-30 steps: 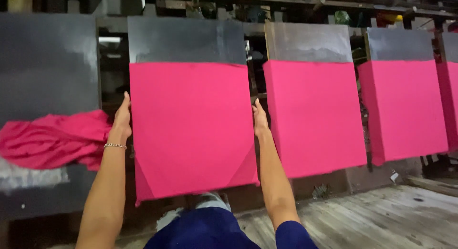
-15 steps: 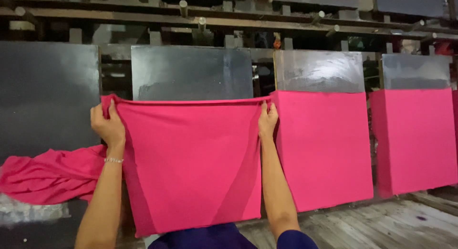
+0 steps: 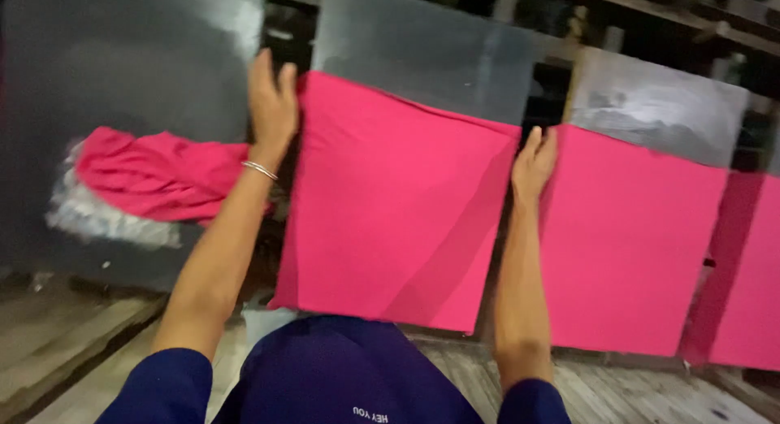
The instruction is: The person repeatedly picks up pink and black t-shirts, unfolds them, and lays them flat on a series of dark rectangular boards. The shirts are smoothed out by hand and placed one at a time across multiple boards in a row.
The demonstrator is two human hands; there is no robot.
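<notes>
Dim workshop, dark upright boards in a row. Left hand (image 3: 272, 107) and right hand (image 3: 534, 160) pinch pink fabric (image 3: 394, 196) at the middle board's (image 3: 422, 54) top corners; uneven pull could skew it.

Both arms are up and stretched forward, bare from the short dark blue sleeves down. The left hand (image 3: 272, 107) sits higher, fingers straight and pointing up, thumb apart from them, a thin silver bracelet round the wrist. The right hand (image 3: 534, 162) is lower and to the side, fingers together and curled slightly, back of the hand toward the camera. The forearms run nearly parallel, well apart, elbows barely bent.
</notes>
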